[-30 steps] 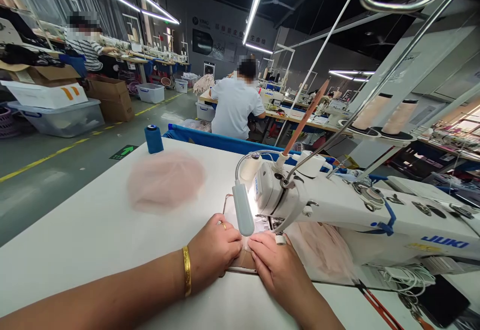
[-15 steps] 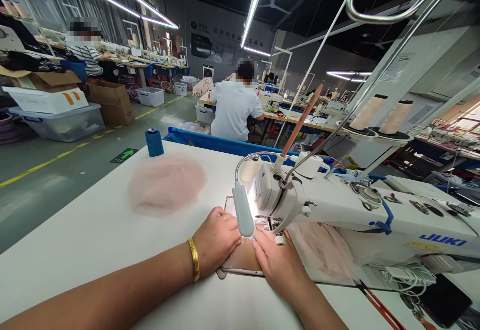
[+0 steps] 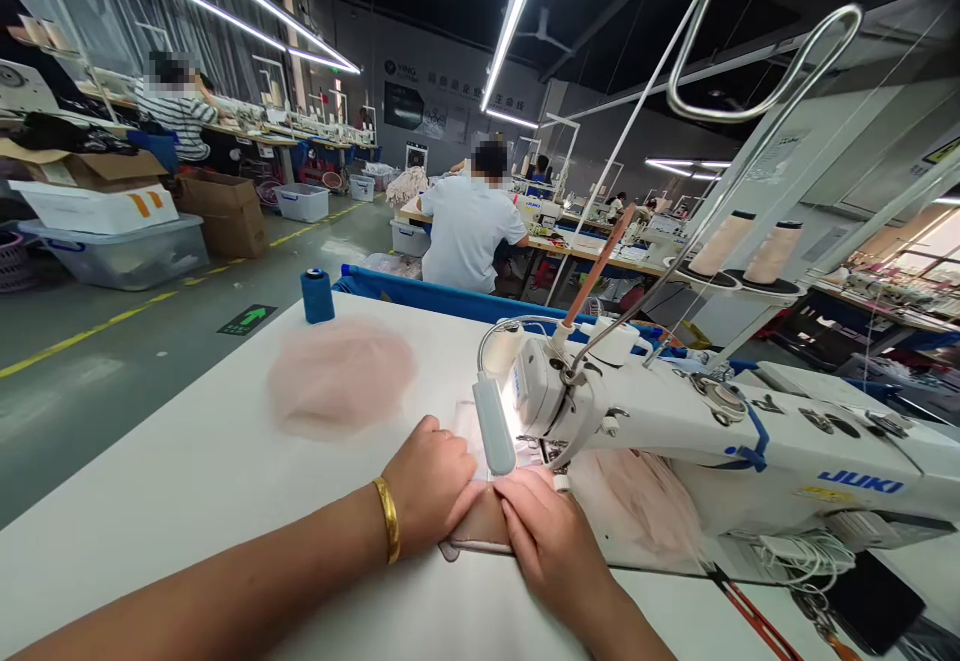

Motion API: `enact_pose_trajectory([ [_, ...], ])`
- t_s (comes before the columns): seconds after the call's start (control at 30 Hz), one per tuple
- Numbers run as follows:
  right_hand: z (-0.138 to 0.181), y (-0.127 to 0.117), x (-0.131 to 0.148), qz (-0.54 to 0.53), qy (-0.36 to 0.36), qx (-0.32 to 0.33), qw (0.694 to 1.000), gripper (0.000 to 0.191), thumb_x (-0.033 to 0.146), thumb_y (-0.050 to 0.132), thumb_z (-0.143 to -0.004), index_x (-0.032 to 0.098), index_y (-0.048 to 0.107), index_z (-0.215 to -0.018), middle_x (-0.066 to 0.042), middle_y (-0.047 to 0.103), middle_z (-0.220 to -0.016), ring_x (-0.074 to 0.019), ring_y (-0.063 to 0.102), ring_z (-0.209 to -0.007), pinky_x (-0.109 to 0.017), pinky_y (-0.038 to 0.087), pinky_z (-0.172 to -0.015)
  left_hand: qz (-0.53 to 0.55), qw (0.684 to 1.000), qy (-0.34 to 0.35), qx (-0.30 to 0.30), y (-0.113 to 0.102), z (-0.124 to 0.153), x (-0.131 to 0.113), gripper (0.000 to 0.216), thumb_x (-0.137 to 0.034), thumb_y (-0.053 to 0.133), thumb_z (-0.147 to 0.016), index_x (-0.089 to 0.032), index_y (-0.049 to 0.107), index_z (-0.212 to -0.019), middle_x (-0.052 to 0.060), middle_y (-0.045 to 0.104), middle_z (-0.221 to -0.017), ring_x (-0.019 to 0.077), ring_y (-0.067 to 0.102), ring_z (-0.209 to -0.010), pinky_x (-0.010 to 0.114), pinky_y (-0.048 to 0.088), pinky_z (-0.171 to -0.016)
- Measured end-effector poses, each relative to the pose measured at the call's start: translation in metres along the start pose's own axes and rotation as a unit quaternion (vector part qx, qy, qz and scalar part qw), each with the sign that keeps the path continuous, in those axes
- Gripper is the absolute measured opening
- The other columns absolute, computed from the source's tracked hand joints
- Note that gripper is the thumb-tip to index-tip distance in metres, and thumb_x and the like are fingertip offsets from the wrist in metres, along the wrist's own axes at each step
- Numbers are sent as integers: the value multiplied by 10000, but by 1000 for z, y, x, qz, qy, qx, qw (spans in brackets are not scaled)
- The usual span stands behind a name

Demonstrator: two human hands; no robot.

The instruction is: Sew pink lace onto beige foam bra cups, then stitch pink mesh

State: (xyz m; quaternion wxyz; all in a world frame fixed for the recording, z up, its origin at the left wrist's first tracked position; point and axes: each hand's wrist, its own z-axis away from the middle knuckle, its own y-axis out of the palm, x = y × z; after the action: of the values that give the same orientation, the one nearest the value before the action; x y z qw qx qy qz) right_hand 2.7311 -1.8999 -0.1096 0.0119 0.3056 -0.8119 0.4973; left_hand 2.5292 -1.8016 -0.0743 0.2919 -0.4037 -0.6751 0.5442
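Note:
A white sewing machine [image 3: 600, 391] stands at the right, its lamp [image 3: 493, 426] lit over the needle area. Thin pale pink fabric [image 3: 469, 426] lies at the needle, partly covered by the lamp and my fingers. My left hand [image 3: 429, 486], with a gold bracelet [image 3: 388, 519], is curled with its fingers closed on the fabric's left side. On the near side of the needle, my right hand [image 3: 551, 531] has its fingers together, pinching the fabric's edge close to the left thumb. The fingertips are partly hidden.
Sheer pink fabric pieces [image 3: 341, 376] lie on the white table [image 3: 187, 501], with more pink fabric [image 3: 637, 501] right of the needle. A blue thread spool [image 3: 317, 296] stands at the far edge. Red-handled tweezers [image 3: 754, 616] and a black phone [image 3: 870, 596] lie at right. A person [image 3: 472, 226] sits ahead.
My left hand has turned and curled more, and more pale fabric shows beyond it. My right hand has shifted slightly left. The view has moved a little.

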Motion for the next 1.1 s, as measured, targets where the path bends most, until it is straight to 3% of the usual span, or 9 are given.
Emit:
enact_pose_trajectory([
  [0.13, -9, 0, 17, -66, -34, 10, 997, 462, 95, 450, -1003, 244, 483, -1440, -107, 672, -1291, -274, 626, -1141, -413, 548, -927, 37, 997, 17, -66, -15, -4, 16, 150, -96, 523, -870, -183, 568, -756, 46, 663, -801, 223, 559, -754, 397, 418, -777],
  [0.3, -14, 13, 32, -99, -53, 52, 992, 513, 126, 526, -978, 238, 440, -1471, -99, 699, -1177, -277, 637, -1038, -408, 526, -865, 3, 996, -24, 81, -12, -8, 24, 116, -80, 622, -824, -184, 659, -862, 75, 720, -950, 260, 648, -913, 348, 476, -783],
  [0.4, -11, 19, 34, -113, -99, 24, 988, 464, 93, 504, -976, 252, 493, -1411, -48, 701, -989, -235, 615, -875, -367, 489, -776, -40, 987, -115, 103, -7, 4, 14, 43, -146, 636, -854, -146, 677, -868, 119, 690, -801, 290, 650, -745, 360, 462, -648],
  [0.5, -7, 17, 29, -124, -68, 27, 990, 394, 59, 506, -922, 275, 623, -1231, -23, 668, -933, -218, 596, -856, -350, 458, -766, -41, 981, -152, 113, -5, 17, 5, 107, -228, 637, -880, -162, 653, -799, 51, 581, -607, 242, 569, -562, 337, 430, -577],
  [0.63, -1, 7, 21, -122, 4, 29, 992, 402, 20, 485, -850, 294, 711, -1038, -13, 608, -886, -208, 562, -840, -331, 436, -752, 4, 991, -102, 84, -4, 15, 2, 279, -436, 724, -833, -179, 624, -799, 88, 623, -810, 289, 600, -781, 394, 488, -700],
  [0.73, -1, -2, 19, -151, 30, 38, 987, 308, 80, 482, -903, 277, 714, -949, -8, 572, -821, -197, 541, -795, -319, 434, -739, 118, 990, -45, 56, 1, 5, 5, 213, -316, 730, -773, -188, 563, -741, 81, 617, -918, 274, 568, -892, 380, 477, -781],
  [0.87, -2, -13, 17, -225, 101, 75, 966, 209, 195, 445, -960, 246, 644, -920, -4, 637, -856, -195, 575, -827, -336, 439, -803, 305, 947, -82, 51, 8, -1, 8, 159, -130, 569, -682, -204, 429, -693, -3, 571, -750, 178, 513, -717, 290, 413, -668],
  [1.0, -3, -13, 13, -239, 159, 74, 955, 289, 407, 444, -1030, 235, 550, -824, 3, 582, -796, -187, 543, -759, -305, 411, -706, 469, 864, -165, 79, 9, 2, 2, 189, -233, 594, -721, -222, 494, -881, -42, 593, -737, 156, 529, -622, 254, 398, -567],
  [1.1, 0, -6, 13, -212, 200, 63, 954, 266, 419, 531, -991, 237, 511, -798, 3, 588, -791, -187, 537, -746, -292, 388, -664, 485, 851, -179, 92, 7, 2, -5, 224, -321, 653, -730, -218, 520, -877, -55, 569, -676, 157, 526, -610, 247, 386, -561],
])
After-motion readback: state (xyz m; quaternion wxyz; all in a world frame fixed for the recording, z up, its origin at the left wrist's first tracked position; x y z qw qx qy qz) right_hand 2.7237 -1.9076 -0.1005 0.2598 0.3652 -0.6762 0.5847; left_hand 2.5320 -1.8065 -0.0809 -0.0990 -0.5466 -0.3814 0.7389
